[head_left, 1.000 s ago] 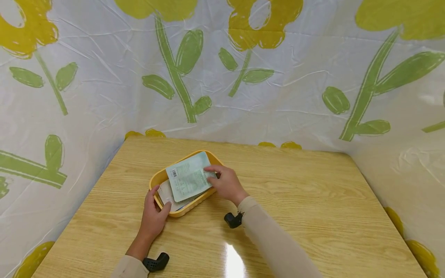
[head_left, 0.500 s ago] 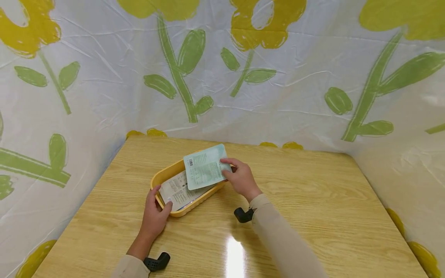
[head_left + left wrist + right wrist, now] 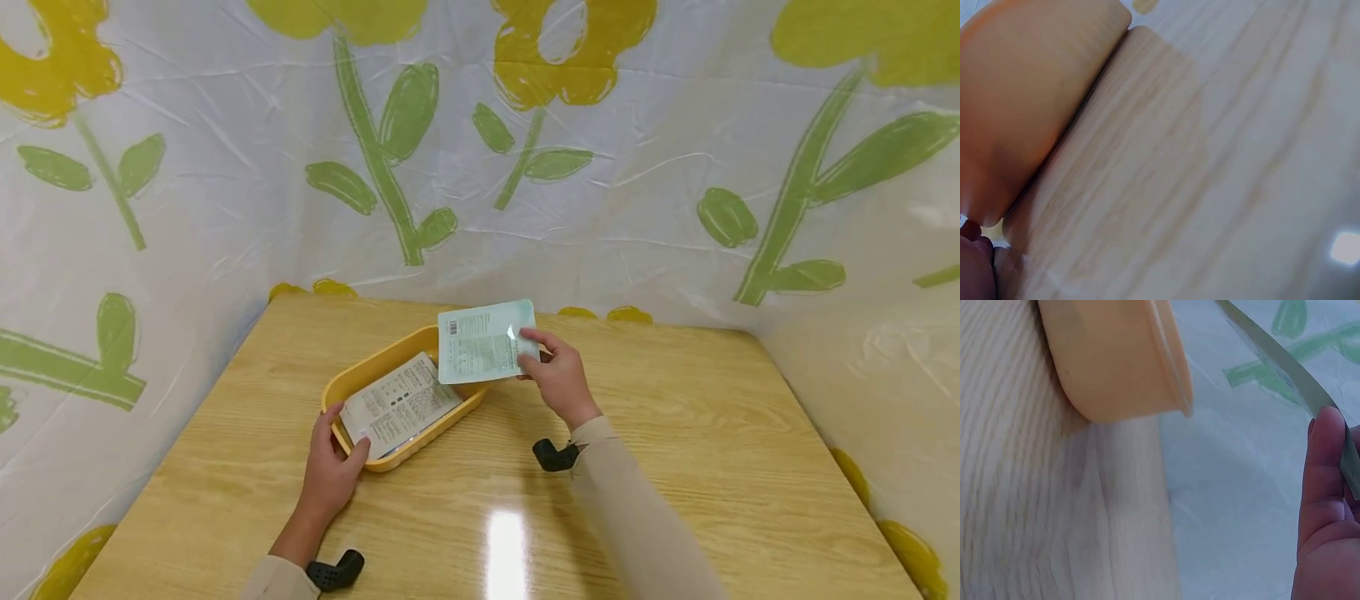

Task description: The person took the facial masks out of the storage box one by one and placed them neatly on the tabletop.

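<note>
In the head view, my right hand (image 3: 564, 385) pinches a flat pale green packet (image 3: 480, 346) by its right edge, thumb on the printed face. The packet has a barcode and hangs over the far right end of a yellow plastic basket (image 3: 429, 438). In the right wrist view, the thin packet (image 3: 1294, 372) is seen edge-on, above the basket rim. My left hand (image 3: 332, 473) grips the basket's near left end, thumb at the rim. Inside the basket lies a grey-white printed packet (image 3: 397, 404), with a bluish edge showing beneath it. In the left wrist view, the basket's outer wall (image 3: 1029, 94) stands on the table.
The wood-grain table (image 3: 675, 417) reaches back to a white curtain (image 3: 637, 233) printed with yellow flowers. Black wrist devices sit on both forearms, the left one (image 3: 337, 571) low over the table. Light glares off the near tabletop.
My right hand has lifted the green packet out of the basket, up and to the right, uncovering the grey-white packet. My left hand has stayed on the basket, which has hardly moved.
</note>
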`<state>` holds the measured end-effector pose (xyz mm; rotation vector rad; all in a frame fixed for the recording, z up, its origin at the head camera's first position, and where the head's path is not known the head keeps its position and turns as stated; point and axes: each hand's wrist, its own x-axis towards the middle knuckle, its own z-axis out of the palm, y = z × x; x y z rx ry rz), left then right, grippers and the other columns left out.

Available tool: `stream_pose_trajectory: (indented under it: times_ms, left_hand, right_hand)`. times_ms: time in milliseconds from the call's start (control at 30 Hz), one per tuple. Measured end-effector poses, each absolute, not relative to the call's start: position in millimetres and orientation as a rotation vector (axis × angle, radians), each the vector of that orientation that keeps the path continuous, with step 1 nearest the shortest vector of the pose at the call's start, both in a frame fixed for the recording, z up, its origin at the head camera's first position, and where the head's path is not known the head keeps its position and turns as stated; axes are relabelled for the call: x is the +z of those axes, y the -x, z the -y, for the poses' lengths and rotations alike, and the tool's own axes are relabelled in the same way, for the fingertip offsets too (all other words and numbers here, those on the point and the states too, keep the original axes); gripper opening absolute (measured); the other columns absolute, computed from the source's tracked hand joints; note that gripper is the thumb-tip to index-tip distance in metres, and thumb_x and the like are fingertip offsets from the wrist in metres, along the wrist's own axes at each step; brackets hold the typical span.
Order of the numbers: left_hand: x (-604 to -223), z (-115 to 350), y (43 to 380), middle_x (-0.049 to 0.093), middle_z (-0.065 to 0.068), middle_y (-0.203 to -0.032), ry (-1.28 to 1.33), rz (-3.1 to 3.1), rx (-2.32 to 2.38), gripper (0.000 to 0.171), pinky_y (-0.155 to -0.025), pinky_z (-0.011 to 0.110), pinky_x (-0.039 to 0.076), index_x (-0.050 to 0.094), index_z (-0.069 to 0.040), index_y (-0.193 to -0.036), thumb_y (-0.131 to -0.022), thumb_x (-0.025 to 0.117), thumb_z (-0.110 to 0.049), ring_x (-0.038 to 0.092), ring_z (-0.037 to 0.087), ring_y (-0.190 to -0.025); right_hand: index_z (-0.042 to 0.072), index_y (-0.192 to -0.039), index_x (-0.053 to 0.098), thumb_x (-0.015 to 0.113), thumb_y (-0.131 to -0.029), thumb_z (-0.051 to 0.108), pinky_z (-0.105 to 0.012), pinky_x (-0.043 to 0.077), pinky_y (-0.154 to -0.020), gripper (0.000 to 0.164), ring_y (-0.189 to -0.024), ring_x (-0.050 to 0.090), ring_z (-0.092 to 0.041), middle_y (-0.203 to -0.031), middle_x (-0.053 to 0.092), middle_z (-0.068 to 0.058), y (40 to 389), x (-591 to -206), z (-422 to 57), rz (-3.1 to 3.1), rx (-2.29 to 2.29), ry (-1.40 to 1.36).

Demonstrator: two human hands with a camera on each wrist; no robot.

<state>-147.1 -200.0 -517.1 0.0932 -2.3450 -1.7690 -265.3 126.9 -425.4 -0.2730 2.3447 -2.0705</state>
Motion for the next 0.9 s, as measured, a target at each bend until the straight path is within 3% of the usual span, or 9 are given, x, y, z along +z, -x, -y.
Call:
stream_pose_trajectory:
  times_ms: [267, 433, 533, 900]
  left_hand:
    - [-519.0, 201.0, 147.8, 0.021, 0.02, -0.154, -0.103, 2.344, -1.729, 0.068, -0.098, 0.003, 0.026, 0.024, 0.002, -0.152, -0.096, 0.061, -0.006, 0.036, 0.03, -0.134]
    - [-519.1, 200.1, 147.3, 0.027, 0.021, -0.15, -0.096, 2.329, -1.743, 0.068, -0.094, 0.003, 0.033, 0.025, 0.001, -0.152, -0.096, 0.063, -0.007, 0.044, 0.03, -0.127]
    - [-518.8, 199.6, 147.0, 0.028, 0.022, -0.149, -0.093, 2.318, -1.77, 0.068, -0.09, 0.004, 0.038, 0.025, 0.001, -0.151, -0.096, 0.064, -0.008, 0.047, 0.031, -0.124]
    - [-523.2, 199.9, 148.9, 0.031, 0.02, -0.147, -0.125, 2.278, -1.798, 0.069, -0.086, 0.008, 0.045, 0.027, 0.0, -0.148, -0.094, 0.069, -0.007, 0.051, 0.03, -0.119]
  right_hand:
    - [-0.002, -0.141, 0.053, 0.06, -0.097, 0.001, -0.035, 0.059, -0.08, 0.045, -0.112, 0.059, -0.036, -0.138, 0.049, -0.022, 278.2, -427.9, -149.6, -2.391, -2.114, 0.16]
    - [0.0, -0.144, 0.05, 0.058, -0.098, 0.003, -0.023, 0.057, -0.076, 0.047, -0.116, 0.058, -0.035, -0.14, 0.047, -0.021, 285.8, -431.6, -167.6, -2.405, -2.193, 0.046]
    - [0.0, -0.146, 0.048, 0.056, -0.098, 0.001, -0.022, 0.057, -0.077, 0.048, -0.117, 0.057, -0.034, -0.142, 0.046, -0.02, 290.3, -435.1, -178.4, -2.394, -2.221, -0.022]
    - [-0.003, -0.146, 0.047, 0.054, -0.098, -0.001, -0.02, 0.056, -0.076, 0.048, -0.099, 0.06, -0.017, -0.143, 0.044, -0.02, 305.4, -450.9, -197.7, -2.392, -2.189, -0.123]
